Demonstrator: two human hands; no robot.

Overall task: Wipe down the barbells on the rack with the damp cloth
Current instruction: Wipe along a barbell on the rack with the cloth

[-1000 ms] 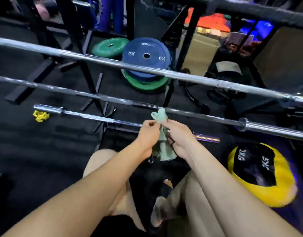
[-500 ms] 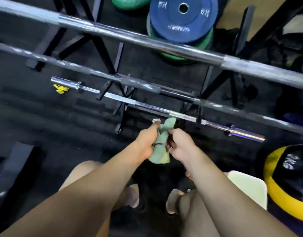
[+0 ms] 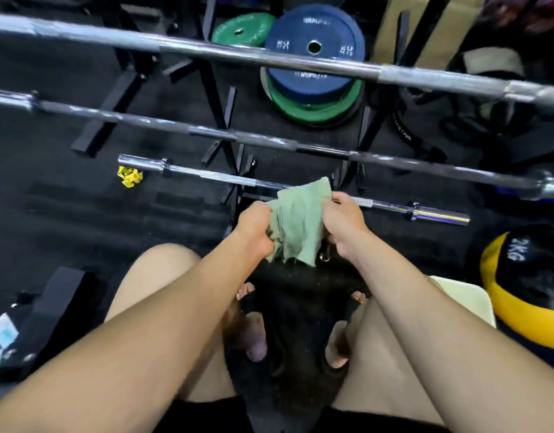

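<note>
2 hands hold the green cloth (image 3: 300,220) spread between them: the left hand (image 3: 254,228) bunches one edge in curled fingers, the right hand (image 3: 344,225) grips the other. Just beyond lies the lowest barbell (image 3: 225,179), the cloth's top corner overlapping it in view; whether they touch I cannot tell. Fold the cloth into a flat pad, wrap it round the shaft and run it end to end. Further off rest the middle barbell (image 3: 163,125) and top barbell (image 3: 269,62), with plates (image 3: 313,57) behind.
</note>
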